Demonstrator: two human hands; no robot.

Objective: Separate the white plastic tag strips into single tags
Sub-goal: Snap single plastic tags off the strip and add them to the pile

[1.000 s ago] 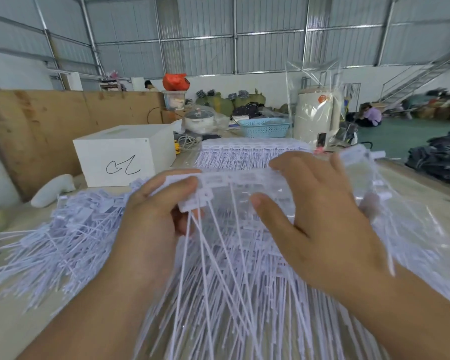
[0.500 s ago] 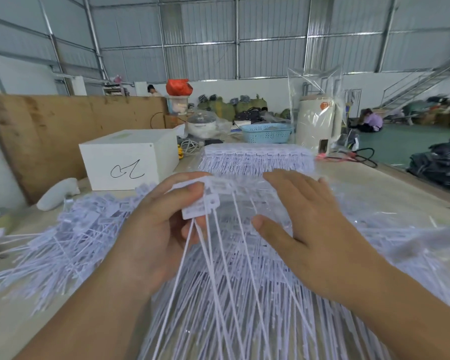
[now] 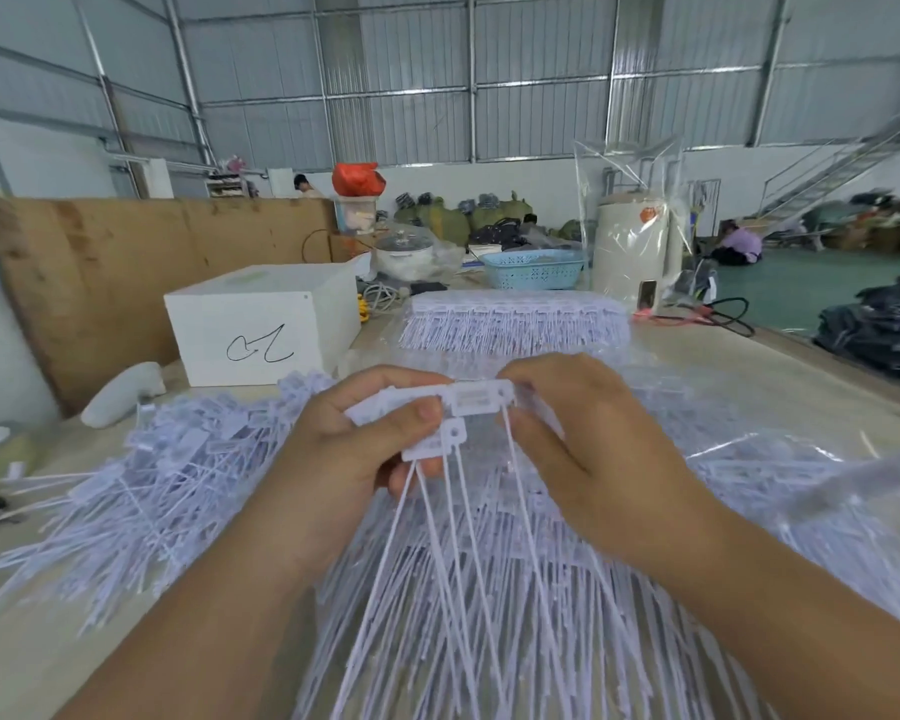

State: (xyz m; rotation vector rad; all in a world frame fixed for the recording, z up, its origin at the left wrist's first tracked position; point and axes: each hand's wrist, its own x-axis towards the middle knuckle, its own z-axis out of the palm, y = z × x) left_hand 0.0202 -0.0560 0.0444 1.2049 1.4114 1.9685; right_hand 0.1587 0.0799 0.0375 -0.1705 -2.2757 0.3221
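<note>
A white plastic tag strip [image 3: 476,398] is held up above the table between both hands, its thin tails hanging down toward me. My left hand [image 3: 354,459] pinches the strip's left end, where one tag head [image 3: 434,443] sits lower than the others. My right hand [image 3: 588,444] grips the strip's right end. Under the hands lies a thick layer of tag strips [image 3: 489,615]. A loose pile of single tags [image 3: 162,485] spreads over the table to the left.
A stack of tag strips [image 3: 513,324] lies further back. A white box [image 3: 266,324] stands at the back left, beside a brown board [image 3: 126,272]. Behind are a blue basket [image 3: 533,270], a cream appliance [image 3: 635,252] and clear plastic wrap [image 3: 801,459] on the right.
My right hand has left the layer of strips, where it lay flat, and closed on the right end of the strip. Both hands now hold it higher, and the left tag head has dropped lower.
</note>
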